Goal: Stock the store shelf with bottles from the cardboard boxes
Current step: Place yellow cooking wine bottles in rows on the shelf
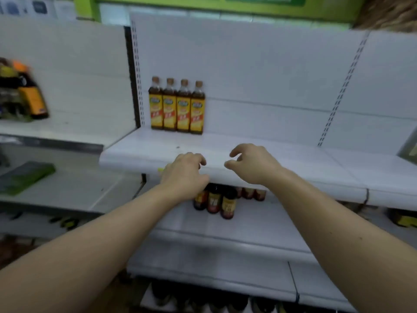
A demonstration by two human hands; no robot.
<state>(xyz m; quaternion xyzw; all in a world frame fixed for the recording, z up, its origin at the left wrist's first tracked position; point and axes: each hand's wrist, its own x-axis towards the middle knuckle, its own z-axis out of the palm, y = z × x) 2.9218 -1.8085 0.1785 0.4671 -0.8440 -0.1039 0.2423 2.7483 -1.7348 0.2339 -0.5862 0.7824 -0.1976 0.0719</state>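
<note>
Four bottles (177, 106) stand in a row at the back of the white shelf (304, 161). The left grip (185, 175) and right grip (253, 164) hover at its front edge, fingers loosely bent, holding nothing, away from the bottles.

Bottles (177, 105): four — dark liquid, yellow-orange labels, tan caps.
Pose: upright, side by side in a touching row, labels facing out.
Place: back left corner of the shelf (282, 159) — a white, flat tier.
</note>
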